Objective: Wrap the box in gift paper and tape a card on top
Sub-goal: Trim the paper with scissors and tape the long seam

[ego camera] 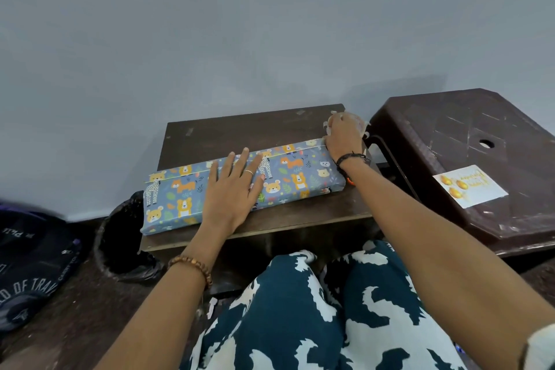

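Observation:
A long flat box [288, 177] wrapped in blue gift paper with bears and giraffes lies across a small dark wooden table [240, 132]. My left hand [232, 192] rests flat on the middle of the box, fingers spread. At the box's far right corner, my right hand [342, 135] is closed around something clear and crinkled, apparently tape, close to the paper's seam. A white card [470, 186] with gold balloons lies on a brown plastic stool [468, 135] to the right.
A bin lined with a black bag [120, 237] stands left of the table. A dark backpack [30, 267] lies on the floor at far left. A grey wall rises behind the table. My patterned lap [315, 309] is below.

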`<state>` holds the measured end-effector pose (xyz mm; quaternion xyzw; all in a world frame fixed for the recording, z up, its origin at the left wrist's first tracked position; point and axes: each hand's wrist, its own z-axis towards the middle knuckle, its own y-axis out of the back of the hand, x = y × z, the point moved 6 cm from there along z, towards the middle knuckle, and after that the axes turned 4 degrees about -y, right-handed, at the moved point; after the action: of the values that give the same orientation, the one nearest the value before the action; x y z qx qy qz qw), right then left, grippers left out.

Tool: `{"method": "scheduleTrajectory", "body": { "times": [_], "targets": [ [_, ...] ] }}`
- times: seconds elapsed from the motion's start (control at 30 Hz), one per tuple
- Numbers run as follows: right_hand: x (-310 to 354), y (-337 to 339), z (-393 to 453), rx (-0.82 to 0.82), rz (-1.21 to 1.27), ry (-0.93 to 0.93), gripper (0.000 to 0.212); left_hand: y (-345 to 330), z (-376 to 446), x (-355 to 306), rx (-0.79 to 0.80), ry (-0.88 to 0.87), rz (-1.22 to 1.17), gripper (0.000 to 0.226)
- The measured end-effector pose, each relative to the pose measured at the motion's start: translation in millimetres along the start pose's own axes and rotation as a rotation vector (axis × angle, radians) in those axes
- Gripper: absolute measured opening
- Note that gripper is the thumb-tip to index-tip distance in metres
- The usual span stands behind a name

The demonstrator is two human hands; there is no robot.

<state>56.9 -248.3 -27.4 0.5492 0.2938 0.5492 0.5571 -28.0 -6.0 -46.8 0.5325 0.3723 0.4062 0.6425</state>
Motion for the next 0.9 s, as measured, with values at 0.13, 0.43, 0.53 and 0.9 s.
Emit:
{"method": "scheduleTrajectory", "body": {
  "times": [0.13,0.43,0.53,0.9],
  "targets": [
    [-1,-6,0,-0.024,-0.013,-0.012,0.029,0,1,0,-0.010,0.002,-0.013,0.072],
    [10,-7,-7,-0.052,-0.307,0.138,0.032,0,1,-2,-0.006,0.003,-0.013,0.074],
    [15,-6,-7,-0.020,-0.384,0.237,0.028,0,2,-2,-0.006,0.005,-0.019,0.075],
    [20,68,9,-0.082,0.138,0.003,0.015,6,1,-3,-0.047,0.004,-0.014,0.074]
  ]
}}
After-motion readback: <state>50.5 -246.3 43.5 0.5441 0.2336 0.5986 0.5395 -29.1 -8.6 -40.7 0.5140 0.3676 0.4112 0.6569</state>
